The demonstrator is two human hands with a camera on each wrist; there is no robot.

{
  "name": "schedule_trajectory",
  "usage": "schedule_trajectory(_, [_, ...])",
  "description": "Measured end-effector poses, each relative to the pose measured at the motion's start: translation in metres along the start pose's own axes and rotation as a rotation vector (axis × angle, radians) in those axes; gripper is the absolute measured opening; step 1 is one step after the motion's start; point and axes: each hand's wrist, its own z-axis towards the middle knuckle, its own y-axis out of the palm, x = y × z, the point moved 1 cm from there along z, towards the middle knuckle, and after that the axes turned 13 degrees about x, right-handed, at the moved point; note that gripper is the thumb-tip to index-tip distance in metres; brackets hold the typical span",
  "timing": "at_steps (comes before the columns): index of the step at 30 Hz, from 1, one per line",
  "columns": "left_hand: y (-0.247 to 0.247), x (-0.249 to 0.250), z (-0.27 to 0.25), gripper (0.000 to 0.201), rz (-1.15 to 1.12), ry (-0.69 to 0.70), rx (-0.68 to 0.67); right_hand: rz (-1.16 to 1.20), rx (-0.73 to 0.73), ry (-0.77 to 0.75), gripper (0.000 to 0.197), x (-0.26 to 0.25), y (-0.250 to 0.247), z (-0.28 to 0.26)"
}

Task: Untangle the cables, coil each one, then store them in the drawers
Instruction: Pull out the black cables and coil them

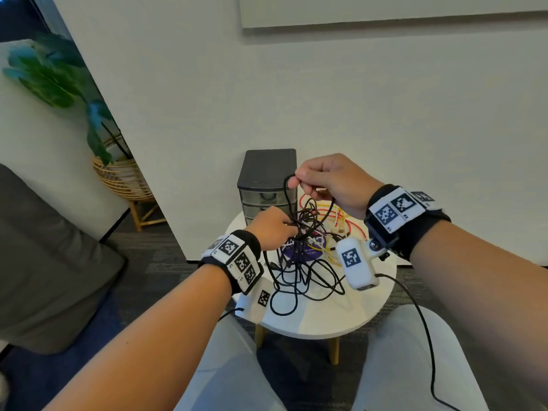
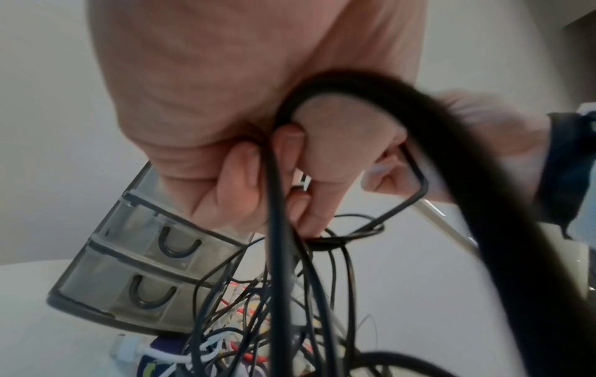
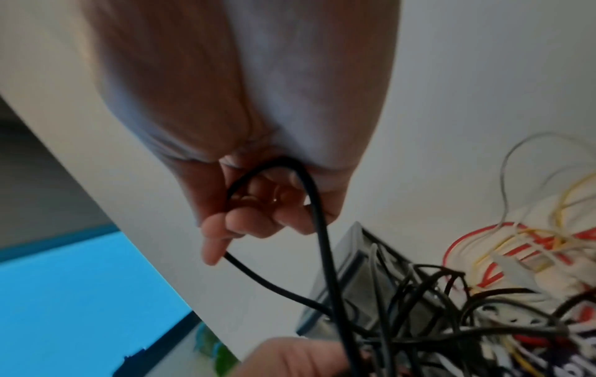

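Fingers of the right hand (image 1: 332, 182) pinch a black cable (image 1: 289, 197) loop — left hand (image 1: 272, 228) grips the tangle (image 1: 305, 232).

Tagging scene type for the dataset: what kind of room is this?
Probably an office lounge or a living-room corner, not a workshop. Signs: a small round white side table with wooden legs, a grey sofa on carpet, and a potted plant in a wicker stand. A mini drawer unit stands on the table.
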Motion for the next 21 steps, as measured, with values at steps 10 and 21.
schedule_trajectory(10, [0.005, -0.005, 0.003, 0.025, 0.038, -0.082, -0.030, 0.296, -0.031, -0.108, 0.021, -0.041, -0.007, -0.010])
schedule_trajectory(21, [0.008, -0.024, -0.002, 0.011, -0.576, -0.332, -0.056, -0.377, 0.173, -0.023, 0.033, -0.030, -0.033, -0.020])
